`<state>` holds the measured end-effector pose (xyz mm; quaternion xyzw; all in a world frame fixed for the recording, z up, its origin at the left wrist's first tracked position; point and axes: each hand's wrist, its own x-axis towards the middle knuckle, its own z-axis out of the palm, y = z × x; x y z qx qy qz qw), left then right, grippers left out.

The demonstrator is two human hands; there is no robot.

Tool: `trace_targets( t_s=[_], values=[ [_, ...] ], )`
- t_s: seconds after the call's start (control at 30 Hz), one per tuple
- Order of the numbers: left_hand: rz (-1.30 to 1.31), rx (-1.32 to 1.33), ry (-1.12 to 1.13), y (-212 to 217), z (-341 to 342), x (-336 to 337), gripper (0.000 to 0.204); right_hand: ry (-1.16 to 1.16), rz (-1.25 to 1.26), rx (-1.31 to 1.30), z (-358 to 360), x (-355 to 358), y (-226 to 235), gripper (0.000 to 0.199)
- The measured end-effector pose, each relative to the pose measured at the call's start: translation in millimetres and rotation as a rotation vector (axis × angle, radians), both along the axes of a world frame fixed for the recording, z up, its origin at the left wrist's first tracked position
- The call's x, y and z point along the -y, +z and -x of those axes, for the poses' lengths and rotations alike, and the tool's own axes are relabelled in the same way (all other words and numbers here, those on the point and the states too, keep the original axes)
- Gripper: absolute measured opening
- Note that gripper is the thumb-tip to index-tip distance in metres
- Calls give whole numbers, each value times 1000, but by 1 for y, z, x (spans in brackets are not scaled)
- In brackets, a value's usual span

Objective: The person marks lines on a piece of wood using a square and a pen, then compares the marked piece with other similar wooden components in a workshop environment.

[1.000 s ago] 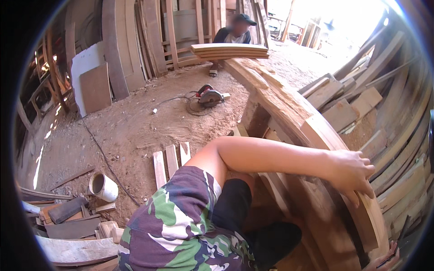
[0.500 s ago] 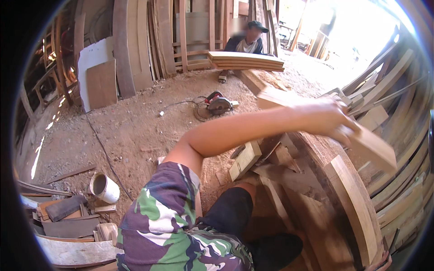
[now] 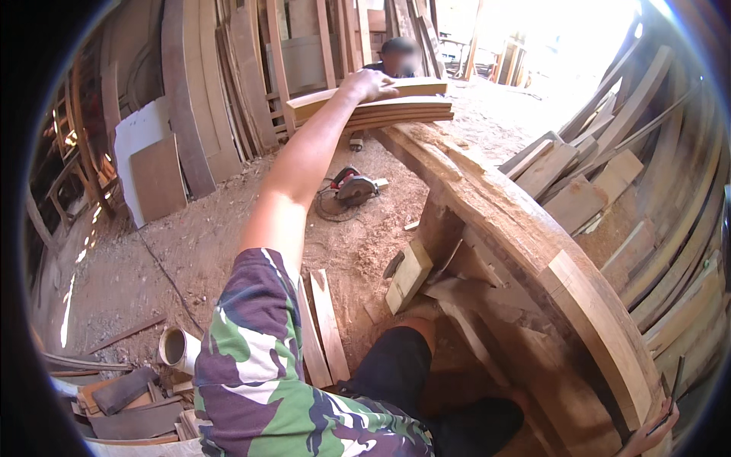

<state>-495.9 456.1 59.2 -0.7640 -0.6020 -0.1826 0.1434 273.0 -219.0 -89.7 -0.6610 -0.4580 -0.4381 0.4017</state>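
Observation:
My left arm reaches far ahead. My left hand (image 3: 371,86) is closed over the upper edge of a curved wooden board (image 3: 423,88), which sits at the top of a stack of similar curved boards (image 3: 403,114). The stack rests on the far end of a thick, rough timber beam (image 3: 487,190). Along the beam's near end lies another pale curved board (image 3: 594,327). My right hand (image 3: 653,431), partly cut off at the lower right, is beside that board's near end. A thin dark stick (image 3: 677,379) stands up from its fingers; its kind is unclear.
A circular saw (image 3: 355,188) with a cord lies on the sawdust-covered ground. Beyond the stack is another person (image 3: 399,57). Piled planks (image 3: 552,167) line the right. A white bucket (image 3: 179,346) and wood scraps (image 3: 126,400) are at left; an offcut (image 3: 410,276) leans by the beam.
My left hand has swung from the right, carrying a curved board over to the far stack. The beam's top, earlier behind my arm, now shows. The other person appears lower behind the stack.

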Motion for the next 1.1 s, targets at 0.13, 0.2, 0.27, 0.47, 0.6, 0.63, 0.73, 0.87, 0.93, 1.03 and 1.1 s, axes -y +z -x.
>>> trace_targets(
  t_s=[0.13, 0.2, 0.27, 0.47, 0.6, 0.63, 0.73, 0.87, 0.93, 1.03, 1.1],
  values=[
    [13, 38, -37, -13, 12, -57, 62, 20, -2, -96, -10, 14, -13, 26],
    [20, 21, -19, -7, 29, -71, 62, 1, 51, -186, -15, 0, -22, 22],
    [34, 23, 7, -11, 8, -77, 62, -6, 17, -252, 6, -7, -10, 19],
    [83, -10, 13, -16, -32, -100, 63, -84, 40, -242, -13, 10, -11, 18],
    [118, -22, 58, -18, -50, -99, 62, -129, 85, -218, -7, 15, -4, 19],
    [165, 0, 14, -14, -53, -99, 68, -144, 93, -211, -5, 20, -2, 19],
    [298, -60, -6, -1, -29, -125, 112, -141, 96, -238, -8, 13, -6, 21],
    [502, 48, -89, 7, -9, -125, 130, -147, 70, -277, -12, 13, -9, 23],
    [524, 7, -125, 5, -17, -118, 129, -168, 78, -270, -1, 12, -5, 23],
    [469, 42, -161, 6, -23, -105, 124, -151, 72, -251, 5, 9, -1, 23],
    [393, 103, -193, 1, -23, -116, 113, -145, 74, -241, 4, 13, 0, 22]
  ],
)
